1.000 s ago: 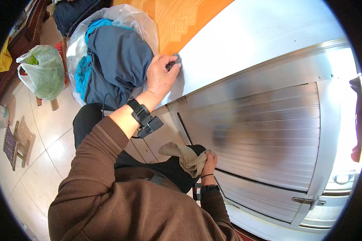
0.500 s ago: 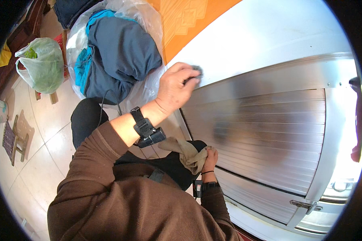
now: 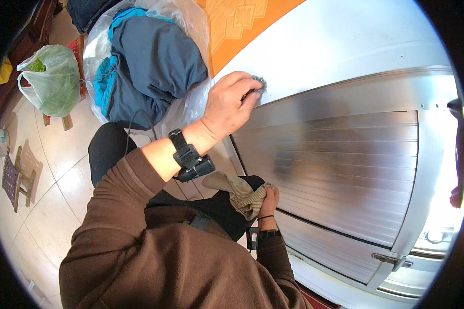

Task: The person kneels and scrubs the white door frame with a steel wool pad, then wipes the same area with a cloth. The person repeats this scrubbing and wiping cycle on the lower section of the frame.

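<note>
The left hand (image 3: 228,105) pinched a half-hidden grey wiry pad (image 3: 262,85) near the white surface's edge (image 3: 314,80), open rightward; the right hand (image 3: 269,201) clutched striped beige cloth (image 3: 246,198).

The person wears a plain brown top (image 3: 175,262) of soft, matte cloth with long sleeves. The left sleeve (image 3: 108,211) ends in a wide cuff (image 3: 148,166), a stitched seam running across it. Between the cuff's edge and the left hand (image 3: 228,107) sits a black wrist strap (image 3: 177,140) carrying a black plate (image 3: 186,155) and a chunky, rounded black box (image 3: 197,169). The right sleeve (image 3: 276,260) is the same brown; beyond its edge come a black strap (image 3: 270,235), a squarish black box (image 3: 252,238) with a paler face, and, nearer the right hand (image 3: 269,202), a thin black band (image 3: 266,217). A small dark grey patch (image 3: 200,222) shows at the top's front edge. The trousers (image 3: 110,147) are black. A thin dark cable (image 3: 130,122) loops near the left knee; its ends cannot be made out.
</note>
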`<action>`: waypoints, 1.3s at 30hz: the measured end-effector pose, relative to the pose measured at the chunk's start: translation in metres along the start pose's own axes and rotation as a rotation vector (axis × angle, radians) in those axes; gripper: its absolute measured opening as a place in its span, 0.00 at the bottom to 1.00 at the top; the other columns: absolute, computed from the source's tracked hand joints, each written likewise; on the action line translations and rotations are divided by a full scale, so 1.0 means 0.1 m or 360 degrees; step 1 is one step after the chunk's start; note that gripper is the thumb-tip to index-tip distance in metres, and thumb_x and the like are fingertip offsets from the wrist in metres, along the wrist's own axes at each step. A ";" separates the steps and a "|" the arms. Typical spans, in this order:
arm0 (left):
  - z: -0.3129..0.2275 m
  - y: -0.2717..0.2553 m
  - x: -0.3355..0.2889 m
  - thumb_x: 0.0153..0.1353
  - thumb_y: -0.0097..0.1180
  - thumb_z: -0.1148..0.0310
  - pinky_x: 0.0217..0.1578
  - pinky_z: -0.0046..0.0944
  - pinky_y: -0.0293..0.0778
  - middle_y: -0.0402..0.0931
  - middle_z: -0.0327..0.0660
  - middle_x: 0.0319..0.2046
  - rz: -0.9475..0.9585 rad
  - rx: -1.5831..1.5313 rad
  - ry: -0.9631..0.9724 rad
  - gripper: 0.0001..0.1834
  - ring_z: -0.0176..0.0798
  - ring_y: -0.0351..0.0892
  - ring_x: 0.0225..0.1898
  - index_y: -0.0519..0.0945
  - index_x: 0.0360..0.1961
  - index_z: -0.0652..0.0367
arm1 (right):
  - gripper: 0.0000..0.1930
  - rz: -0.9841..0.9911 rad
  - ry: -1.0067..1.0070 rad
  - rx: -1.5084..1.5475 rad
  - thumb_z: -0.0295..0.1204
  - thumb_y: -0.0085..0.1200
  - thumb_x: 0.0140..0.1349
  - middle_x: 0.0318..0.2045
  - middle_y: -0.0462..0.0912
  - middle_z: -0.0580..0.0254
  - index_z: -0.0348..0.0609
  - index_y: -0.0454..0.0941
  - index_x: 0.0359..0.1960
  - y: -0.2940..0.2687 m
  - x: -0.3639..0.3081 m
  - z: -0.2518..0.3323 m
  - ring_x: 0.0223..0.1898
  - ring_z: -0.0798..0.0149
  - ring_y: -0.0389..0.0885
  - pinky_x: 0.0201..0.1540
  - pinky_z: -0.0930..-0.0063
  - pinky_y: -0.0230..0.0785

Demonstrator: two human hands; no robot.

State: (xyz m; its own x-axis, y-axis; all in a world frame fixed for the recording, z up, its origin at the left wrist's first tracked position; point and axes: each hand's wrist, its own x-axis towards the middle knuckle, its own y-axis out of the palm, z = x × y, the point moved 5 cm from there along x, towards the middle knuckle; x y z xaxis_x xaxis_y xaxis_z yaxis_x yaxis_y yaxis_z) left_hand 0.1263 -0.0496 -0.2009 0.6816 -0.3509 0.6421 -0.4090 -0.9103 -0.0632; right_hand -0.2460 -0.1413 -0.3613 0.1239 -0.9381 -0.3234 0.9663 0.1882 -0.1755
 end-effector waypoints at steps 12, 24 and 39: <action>0.71 0.05 -0.55 0.50 0.60 0.73 0.40 0.40 0.74 0.79 0.47 0.34 0.0334 0.0287 -0.0625 0.07 0.50 0.79 0.37 0.81 0.32 0.62 | 0.14 -0.0027 -0.0115 -0.0095 0.32 0.54 0.57 0.35 0.76 0.62 0.37 0.72 0.42 0.00 -0.03 0.05 0.36 0.67 0.73 0.40 0.74 0.66; 0.93 0.05 -0.68 0.50 0.61 0.72 0.40 0.42 0.73 0.79 0.49 0.36 0.0335 0.0286 -0.0865 0.09 0.52 0.79 0.38 0.80 0.33 0.62 | 0.14 -0.0020 -0.0045 -0.0020 0.32 0.55 0.58 0.35 0.76 0.61 0.36 0.71 0.41 0.01 -0.08 0.07 0.36 0.67 0.73 0.39 0.74 0.67; 1.41 0.08 -0.81 0.49 0.63 0.67 0.39 0.42 0.75 0.81 0.49 0.32 0.0285 0.0461 -0.1107 0.10 0.50 0.81 0.36 0.82 0.33 0.58 | 0.15 -0.0057 -0.0060 -0.0037 0.33 0.55 0.58 0.35 0.76 0.61 0.36 0.71 0.41 -0.04 -0.08 0.06 0.36 0.66 0.73 0.39 0.73 0.67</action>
State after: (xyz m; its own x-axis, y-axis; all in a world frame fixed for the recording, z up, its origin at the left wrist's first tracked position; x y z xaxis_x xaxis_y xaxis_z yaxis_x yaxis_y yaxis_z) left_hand 0.1535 -0.0590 -0.3608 0.8834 -0.4683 -0.0184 -0.4395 -0.8141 -0.3795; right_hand -0.2491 -0.1359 -0.3527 0.0982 -0.9546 -0.2814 0.9648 0.1606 -0.2082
